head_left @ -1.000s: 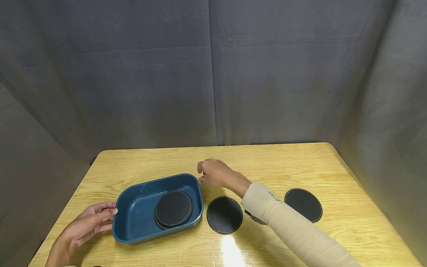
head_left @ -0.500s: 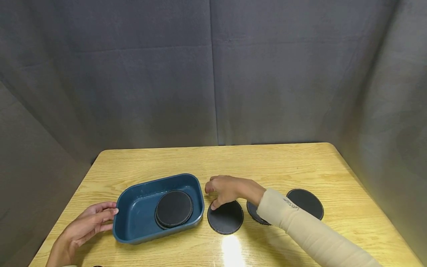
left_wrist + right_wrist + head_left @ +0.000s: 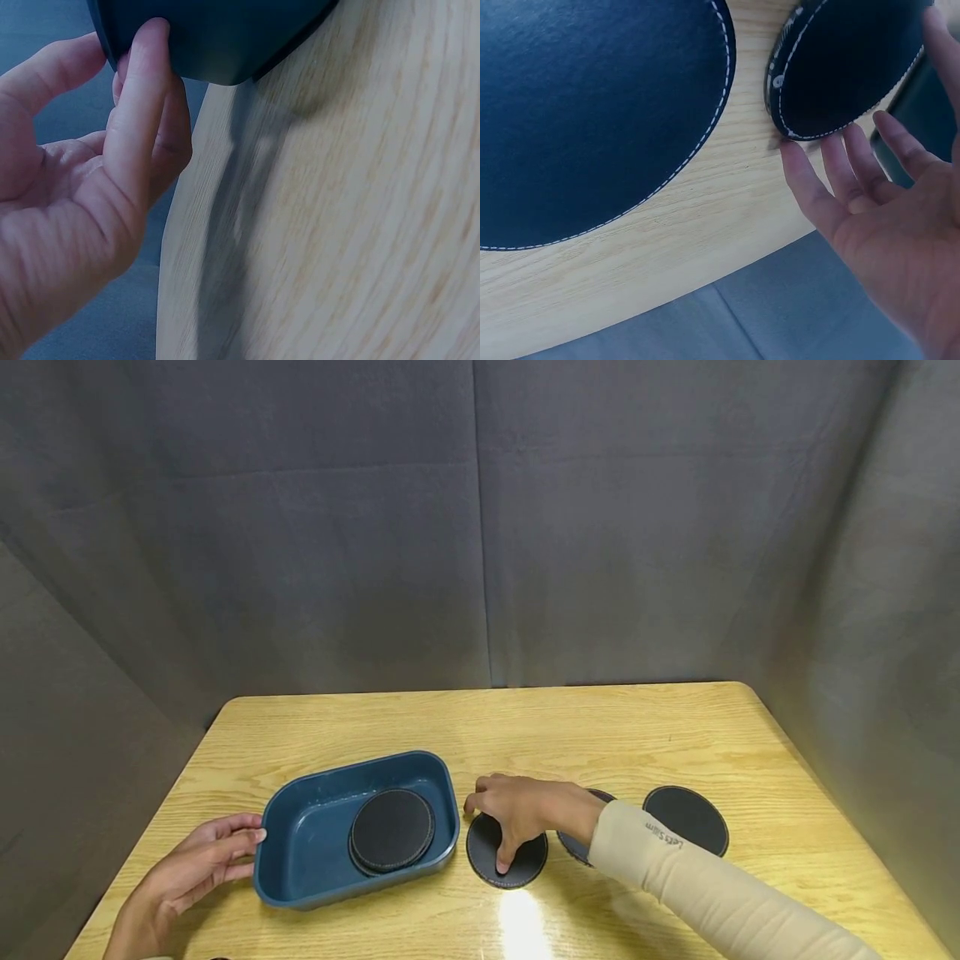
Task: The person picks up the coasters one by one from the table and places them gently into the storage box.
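Palm facing up, my left hand (image 3: pixel 187 864) touches the left end of a blue rectangular bin (image 3: pixel 311 852). In the left wrist view its fingertips rest on the bin's outer wall (image 3: pixel 217 37). Inside the bin, at its right, lie stacked round black coasters (image 3: pixel 392 828). My right hand (image 3: pixel 528 802) spans another black coaster (image 3: pixel 525 867) just right of the bin, thumb on the near part, fingers at the far left edge. The right wrist view shows the fingers of my right hand (image 3: pixel 885 202) against that coaster's stitched rim (image 3: pixel 847 75), with white marks along one side.
Farther right, another black coaster (image 3: pixel 573 847) lies partly under my right forearm, and one more (image 3: pixel 685 820) lies beyond it. Everything stands on a light wooden table (image 3: pixel 375 714). Grey cloth (image 3: pixel 337 568) hangs behind and at both sides.
My right hand has moved right and toward the near edge, from beside the bin's right end down onto the nearest loose coaster. The left hand and bin have stayed put.
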`<state>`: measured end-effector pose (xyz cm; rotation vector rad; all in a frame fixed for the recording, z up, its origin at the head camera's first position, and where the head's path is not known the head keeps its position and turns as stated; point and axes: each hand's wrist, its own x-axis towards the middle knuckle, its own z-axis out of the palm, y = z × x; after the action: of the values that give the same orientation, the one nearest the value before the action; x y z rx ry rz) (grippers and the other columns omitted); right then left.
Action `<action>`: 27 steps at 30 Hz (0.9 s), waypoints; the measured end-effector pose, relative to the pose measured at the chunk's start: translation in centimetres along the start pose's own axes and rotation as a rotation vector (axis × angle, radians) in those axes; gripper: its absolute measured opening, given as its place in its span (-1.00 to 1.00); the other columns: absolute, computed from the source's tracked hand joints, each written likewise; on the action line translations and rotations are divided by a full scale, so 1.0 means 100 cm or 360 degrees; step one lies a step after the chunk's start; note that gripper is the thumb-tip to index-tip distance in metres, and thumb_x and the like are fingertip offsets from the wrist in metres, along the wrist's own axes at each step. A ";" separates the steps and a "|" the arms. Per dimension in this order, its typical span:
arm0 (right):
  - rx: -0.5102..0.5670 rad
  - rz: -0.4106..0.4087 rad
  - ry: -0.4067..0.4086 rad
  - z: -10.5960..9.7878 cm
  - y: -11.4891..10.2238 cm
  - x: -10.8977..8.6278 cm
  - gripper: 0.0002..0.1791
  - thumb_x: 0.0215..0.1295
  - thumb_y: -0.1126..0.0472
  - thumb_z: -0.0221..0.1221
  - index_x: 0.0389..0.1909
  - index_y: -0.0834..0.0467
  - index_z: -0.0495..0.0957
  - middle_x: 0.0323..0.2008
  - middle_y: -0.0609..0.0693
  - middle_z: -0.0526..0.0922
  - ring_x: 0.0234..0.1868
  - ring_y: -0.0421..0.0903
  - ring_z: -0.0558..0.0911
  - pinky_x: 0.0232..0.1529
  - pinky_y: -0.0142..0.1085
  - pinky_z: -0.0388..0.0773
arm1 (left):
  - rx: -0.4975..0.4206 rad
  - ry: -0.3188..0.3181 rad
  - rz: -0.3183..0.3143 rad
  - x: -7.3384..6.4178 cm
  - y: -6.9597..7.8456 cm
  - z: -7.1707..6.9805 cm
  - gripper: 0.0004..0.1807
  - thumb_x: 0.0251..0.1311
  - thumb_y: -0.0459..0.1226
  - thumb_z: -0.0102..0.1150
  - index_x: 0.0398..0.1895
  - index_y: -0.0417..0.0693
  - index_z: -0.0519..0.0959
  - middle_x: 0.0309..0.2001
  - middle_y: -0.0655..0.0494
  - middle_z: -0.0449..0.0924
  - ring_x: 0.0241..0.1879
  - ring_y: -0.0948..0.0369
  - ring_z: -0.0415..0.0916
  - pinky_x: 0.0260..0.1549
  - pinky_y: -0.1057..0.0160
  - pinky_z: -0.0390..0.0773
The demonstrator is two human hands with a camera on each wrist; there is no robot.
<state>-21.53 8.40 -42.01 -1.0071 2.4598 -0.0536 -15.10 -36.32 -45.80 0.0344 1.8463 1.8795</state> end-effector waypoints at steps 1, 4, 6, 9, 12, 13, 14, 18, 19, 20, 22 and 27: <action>-0.0026 -0.0001 0.0009 0.001 -0.001 -0.001 -0.10 -0.16 -0.17 0.58 0.28 -0.18 0.43 0.23 -0.16 0.38 0.24 -0.20 0.37 0.08 -0.28 0.56 | 0.0000 0.0000 0.0002 0.000 0.000 0.000 -0.86 0.45 -0.38 -0.03 0.00 -0.08 0.38 -0.14 0.16 0.53 -0.12 0.28 0.61 -0.05 0.13 0.69; -0.0085 -0.0031 0.0056 0.005 -0.003 -0.002 -0.15 -0.17 -0.14 0.59 0.23 -0.19 0.47 0.19 -0.17 0.40 0.20 -0.19 0.38 0.04 -0.28 0.57 | 0.0003 0.0005 0.0001 0.000 0.000 -0.001 -0.86 0.45 -0.38 -0.02 0.00 -0.08 0.37 -0.13 0.16 0.52 -0.12 0.28 0.61 -0.05 0.13 0.69; -0.0104 -0.0058 0.0091 0.007 -0.003 -0.003 -0.19 -0.18 -0.11 0.60 0.18 -0.19 0.50 0.15 -0.17 0.41 0.17 -0.18 0.39 0.01 -0.27 0.58 | 0.0012 0.0004 0.0002 0.000 0.000 -0.001 -0.85 0.45 -0.37 -0.02 0.01 -0.09 0.37 -0.13 0.15 0.51 -0.12 0.28 0.61 -0.05 0.13 0.69; -0.0092 -0.0080 0.0121 0.009 -0.003 -0.004 -0.22 -0.18 -0.08 0.61 0.15 -0.19 0.52 0.11 -0.17 0.43 0.13 -0.18 0.40 -0.03 -0.30 0.59 | 0.0016 -0.0012 0.0011 -0.001 0.000 -0.001 -0.86 0.46 -0.37 -0.03 0.01 -0.10 0.37 -0.12 0.14 0.52 -0.11 0.26 0.62 -0.05 0.12 0.69; -0.0073 -0.0088 0.0128 0.010 -0.002 -0.003 -0.23 -0.19 -0.06 0.62 0.13 -0.18 0.53 0.08 -0.16 0.44 0.10 -0.19 0.41 -0.05 -0.33 0.59 | 0.0024 -0.0030 0.0016 -0.001 0.000 0.000 -0.86 0.47 -0.37 -0.04 0.01 -0.10 0.37 -0.12 0.13 0.53 -0.11 0.24 0.63 -0.05 0.11 0.70; -0.0074 -0.0090 0.0129 0.010 -0.002 -0.003 -0.23 -0.19 -0.06 0.62 0.13 -0.17 0.53 0.07 -0.17 0.44 0.10 -0.19 0.41 -0.04 -0.33 0.58 | 0.0025 -0.0028 0.0013 0.000 0.000 0.000 -0.86 0.47 -0.37 -0.04 0.02 -0.11 0.37 -0.12 0.13 0.53 -0.10 0.24 0.63 -0.05 0.11 0.70; -0.0079 -0.0089 0.0129 0.010 -0.002 -0.003 -0.23 -0.20 -0.06 0.62 0.13 -0.17 0.53 0.06 -0.17 0.44 0.10 -0.19 0.41 -0.04 -0.33 0.58 | 0.0028 -0.0025 0.0007 0.000 0.000 0.001 -0.86 0.47 -0.37 -0.04 0.02 -0.11 0.37 -0.12 0.13 0.53 -0.10 0.24 0.62 -0.05 0.11 0.69; -0.0112 -0.0080 0.0131 0.010 -0.003 -0.002 -0.20 -0.22 -0.07 0.63 0.13 -0.15 0.52 0.04 -0.17 0.44 0.09 -0.18 0.42 0.00 -0.31 0.57 | 0.0047 -0.0011 -0.0008 0.000 0.002 0.002 -0.83 0.47 -0.35 -0.02 0.05 -0.14 0.35 -0.11 0.13 0.52 -0.09 0.24 0.62 -0.05 0.11 0.69; -0.0120 -0.0078 0.0133 0.010 -0.003 -0.002 -0.20 -0.23 -0.07 0.63 0.13 -0.14 0.52 0.03 -0.16 0.44 0.08 -0.18 0.42 0.01 -0.30 0.57 | 0.0052 -0.0007 -0.0015 -0.001 0.002 0.002 -0.83 0.47 -0.35 -0.02 0.05 -0.14 0.35 -0.10 0.13 0.53 -0.09 0.24 0.63 -0.04 0.11 0.69; -0.0126 -0.0074 0.0132 0.009 -0.004 -0.001 -0.20 -0.24 -0.07 0.63 0.13 -0.14 0.52 0.02 -0.16 0.43 0.08 -0.19 0.42 0.01 -0.30 0.57 | 0.0055 -0.0012 -0.0007 -0.001 0.002 0.002 -0.82 0.47 -0.35 -0.02 0.05 -0.14 0.35 -0.10 0.13 0.53 -0.09 0.24 0.63 -0.04 0.12 0.69; -0.0145 -0.0067 0.0130 0.008 -0.004 -0.001 -0.21 -0.24 -0.08 0.63 0.11 -0.15 0.53 0.01 -0.16 0.43 0.07 -0.19 0.43 0.00 -0.30 0.57 | 0.0060 -0.0019 0.0003 -0.001 0.002 0.002 -0.82 0.47 -0.35 -0.03 0.06 -0.15 0.35 -0.09 0.13 0.53 -0.09 0.23 0.63 -0.04 0.12 0.69; -0.0178 -0.0032 0.0113 0.005 -0.006 0.000 -0.26 -0.23 -0.07 0.62 0.08 -0.18 0.55 0.00 -0.16 0.43 0.05 -0.19 0.45 -0.02 -0.29 0.57 | 0.0086 0.0001 -0.0015 0.000 0.002 0.002 -0.79 0.47 -0.34 -0.02 0.08 -0.20 0.32 -0.10 0.12 0.53 -0.09 0.24 0.62 -0.04 0.12 0.69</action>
<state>-20.91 8.00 -42.28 -1.0946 2.5412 0.0432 -15.11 -36.16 -45.57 0.0434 1.8941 1.8235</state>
